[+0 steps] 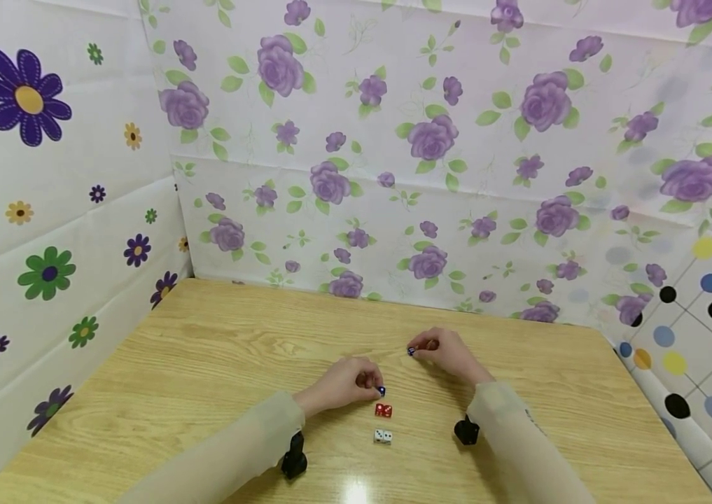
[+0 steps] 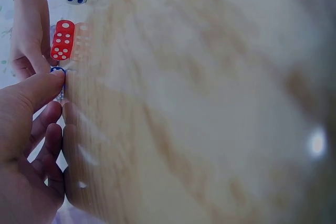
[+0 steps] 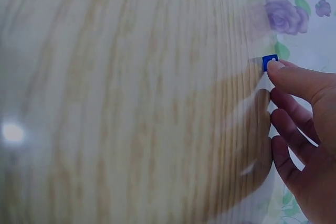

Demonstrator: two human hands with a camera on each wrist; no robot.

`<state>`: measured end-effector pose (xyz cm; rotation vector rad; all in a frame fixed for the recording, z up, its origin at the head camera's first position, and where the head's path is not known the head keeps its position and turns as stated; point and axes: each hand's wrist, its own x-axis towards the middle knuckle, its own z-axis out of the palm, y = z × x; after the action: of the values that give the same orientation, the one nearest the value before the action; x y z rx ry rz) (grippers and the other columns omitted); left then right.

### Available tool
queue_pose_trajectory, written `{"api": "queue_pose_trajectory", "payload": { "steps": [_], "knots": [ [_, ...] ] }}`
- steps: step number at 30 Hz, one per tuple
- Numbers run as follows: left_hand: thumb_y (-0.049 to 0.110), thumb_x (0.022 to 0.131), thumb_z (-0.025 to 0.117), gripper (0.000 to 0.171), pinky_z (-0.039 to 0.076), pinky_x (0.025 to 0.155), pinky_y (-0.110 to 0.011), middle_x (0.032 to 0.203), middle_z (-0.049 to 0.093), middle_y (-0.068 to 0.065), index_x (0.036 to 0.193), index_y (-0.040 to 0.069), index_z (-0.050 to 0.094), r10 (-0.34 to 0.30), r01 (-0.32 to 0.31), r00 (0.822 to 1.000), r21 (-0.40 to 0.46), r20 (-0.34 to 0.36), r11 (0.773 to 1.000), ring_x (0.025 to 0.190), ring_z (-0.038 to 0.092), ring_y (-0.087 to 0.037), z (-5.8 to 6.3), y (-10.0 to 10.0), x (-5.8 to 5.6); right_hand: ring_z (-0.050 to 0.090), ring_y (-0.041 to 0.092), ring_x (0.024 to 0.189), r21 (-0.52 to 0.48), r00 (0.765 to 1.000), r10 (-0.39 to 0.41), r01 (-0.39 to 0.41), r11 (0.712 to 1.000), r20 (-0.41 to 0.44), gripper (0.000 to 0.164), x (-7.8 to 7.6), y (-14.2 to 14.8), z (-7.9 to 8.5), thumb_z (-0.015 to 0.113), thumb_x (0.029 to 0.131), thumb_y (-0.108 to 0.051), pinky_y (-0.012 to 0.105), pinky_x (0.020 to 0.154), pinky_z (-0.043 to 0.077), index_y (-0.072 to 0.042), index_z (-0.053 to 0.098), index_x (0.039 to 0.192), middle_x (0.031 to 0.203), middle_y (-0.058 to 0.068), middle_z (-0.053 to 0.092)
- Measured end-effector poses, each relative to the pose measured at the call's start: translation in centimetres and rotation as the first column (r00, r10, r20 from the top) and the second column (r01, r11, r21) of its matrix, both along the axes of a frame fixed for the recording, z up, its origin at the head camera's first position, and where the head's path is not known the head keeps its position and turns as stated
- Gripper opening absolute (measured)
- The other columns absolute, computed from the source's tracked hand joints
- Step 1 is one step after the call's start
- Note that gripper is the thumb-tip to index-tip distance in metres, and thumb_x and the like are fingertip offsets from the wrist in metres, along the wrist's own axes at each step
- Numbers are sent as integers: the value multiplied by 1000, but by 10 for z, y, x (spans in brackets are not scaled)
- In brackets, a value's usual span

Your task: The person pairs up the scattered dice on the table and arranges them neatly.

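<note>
1. Both hands rest on the wooden table (image 1: 204,364); the left hand (image 1: 339,385) pinches a small blue die (image 1: 381,390) between thumb and fingertips.
2. At about 2 o'clock from it, the right hand (image 1: 450,353) pinches a second blue die (image 1: 412,351) at its fingertips.
3. A red die (image 1: 384,410) lies on the table just beside the left hand's blue die, at 6 o'clock from it.
4. A white die (image 1: 383,436) with blue and red dots sits near the red one, again at 6 o'clock.
5. Flower-patterned sheets (image 1: 431,140) stand around the table.
</note>
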<state>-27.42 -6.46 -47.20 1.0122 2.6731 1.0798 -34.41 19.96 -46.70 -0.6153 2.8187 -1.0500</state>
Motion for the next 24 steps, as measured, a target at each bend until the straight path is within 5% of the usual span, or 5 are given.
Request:
{"api": "queue_pose_trajectory", "payload": {
  "steps": [7, 15, 24],
  "knots": [
    [16, 88, 75, 6, 43, 67, -20, 79, 60, 3, 91, 14, 71, 1, -1, 1000, 6, -3, 1000, 69, 50, -3, 0, 0, 1, 57, 12, 80, -4, 998, -58, 58, 998, -29, 8, 4, -2, -4, 73, 89, -16, 27, 71, 47, -19, 77, 95, 93, 0, 69],
    [16, 88, 75, 5, 42, 66, -19, 79, 60, 3, 91, 14, 72, -7, 7, 1000, 9, -3, 1000, 69, 49, -3, 1, 0, 1, 54, 10, 66, -37, 995, -100, 99, 994, -25, 5, 15, -4, -9, 75, 88, -17, 22, 58, 43, -17, 75, 93, 78, -2, 66],
    [17, 88, 75, 5, 42, 65, -20, 78, 59, 4, 90, 15, 71, 3, -3, 1000, 3, -4, 1000, 68, 48, -3, 0, 0, 1, 55, 9, 66, -74, 998, -67, 66, 995, -3, 6, 36, -11, -9, 74, 88, -16, 22, 59, 45, -19, 74, 94, 77, -3, 67]
  ]
}}
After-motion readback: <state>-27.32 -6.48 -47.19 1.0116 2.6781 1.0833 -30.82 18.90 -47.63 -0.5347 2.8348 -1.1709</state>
